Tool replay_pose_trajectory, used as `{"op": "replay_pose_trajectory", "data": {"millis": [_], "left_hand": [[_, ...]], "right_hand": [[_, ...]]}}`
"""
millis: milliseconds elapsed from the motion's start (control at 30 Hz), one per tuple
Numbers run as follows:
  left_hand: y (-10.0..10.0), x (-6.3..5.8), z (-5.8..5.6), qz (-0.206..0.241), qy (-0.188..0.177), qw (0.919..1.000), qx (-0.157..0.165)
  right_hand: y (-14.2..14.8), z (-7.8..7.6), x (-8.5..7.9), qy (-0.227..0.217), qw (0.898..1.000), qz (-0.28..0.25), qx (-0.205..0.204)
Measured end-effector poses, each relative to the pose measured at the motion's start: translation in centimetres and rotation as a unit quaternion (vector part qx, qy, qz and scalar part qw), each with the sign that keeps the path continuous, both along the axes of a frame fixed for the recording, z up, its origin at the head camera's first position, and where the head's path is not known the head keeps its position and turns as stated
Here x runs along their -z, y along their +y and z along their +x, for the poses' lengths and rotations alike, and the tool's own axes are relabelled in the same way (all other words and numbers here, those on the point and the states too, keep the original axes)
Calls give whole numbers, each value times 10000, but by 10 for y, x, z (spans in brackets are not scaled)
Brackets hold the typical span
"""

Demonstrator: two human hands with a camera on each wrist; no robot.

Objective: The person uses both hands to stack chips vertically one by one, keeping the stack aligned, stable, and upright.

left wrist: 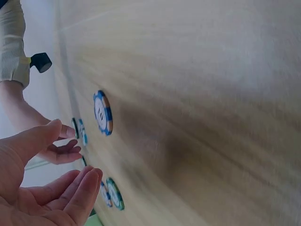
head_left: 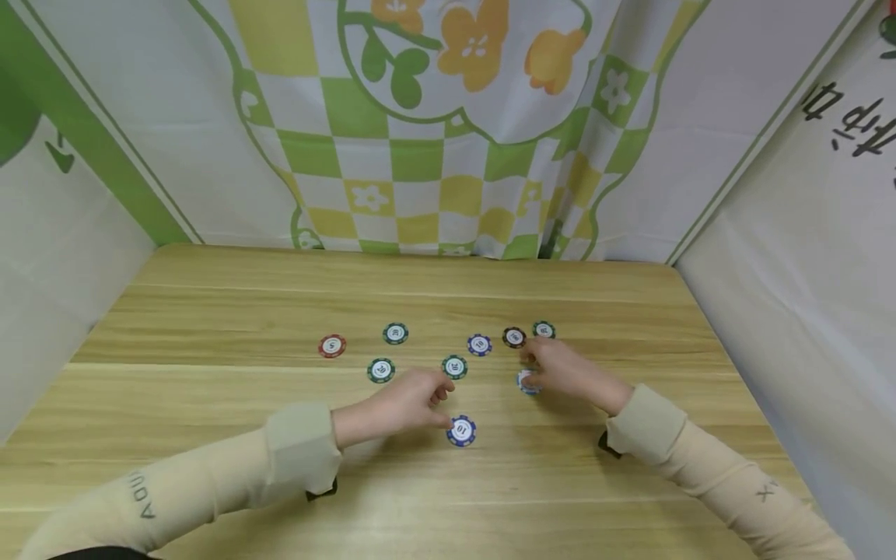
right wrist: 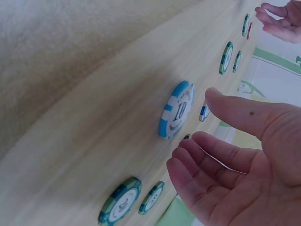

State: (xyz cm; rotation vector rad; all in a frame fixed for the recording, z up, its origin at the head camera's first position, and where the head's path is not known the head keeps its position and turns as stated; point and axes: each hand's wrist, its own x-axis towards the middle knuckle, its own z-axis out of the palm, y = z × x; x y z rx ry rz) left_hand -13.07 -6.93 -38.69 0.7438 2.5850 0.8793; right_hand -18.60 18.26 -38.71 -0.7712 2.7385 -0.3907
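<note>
My left hand hovers over the table with fingers loosely bent and nothing between them. Just off its thumb tip lies a dark-blue poker chip marked 10, and a green poker chip lies by its fingertips. My right hand is above a light-blue poker chip marked 10, thumb and fingers apart, holding nothing. A black poker chip and a green chip lie beyond its fingers. The right wrist view shows a second green chip nearby, apparently hidden by the hand in the head view.
On the wooden table, a red chip and two more green chips lie at the left, one farther back. Another blue chip lies mid-table. A checked curtain hangs behind the far edge, with white cloth at both sides.
</note>
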Motion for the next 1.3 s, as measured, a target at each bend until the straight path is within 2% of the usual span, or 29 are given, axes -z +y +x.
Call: {"op": "replay_pose_trajectory", "data": {"millis": [233, 600, 933, 1300], "left_hand": [[6, 7, 3, -49, -57, 10000, -44], [11, 15, 7, -122, -84, 9999, 4], [18, 19, 13, -398, 98, 9992, 11], [25, 20, 14, -607, 456, 9969, 197]], "right_hand": [[3, -1, 7, -40, 10000, -71, -5], [2, 0, 9, -207, 9998, -76, 21], [0, 0, 9, -187, 9997, -98, 147], [-1, -1, 12, -338, 9986, -210, 356]]}}
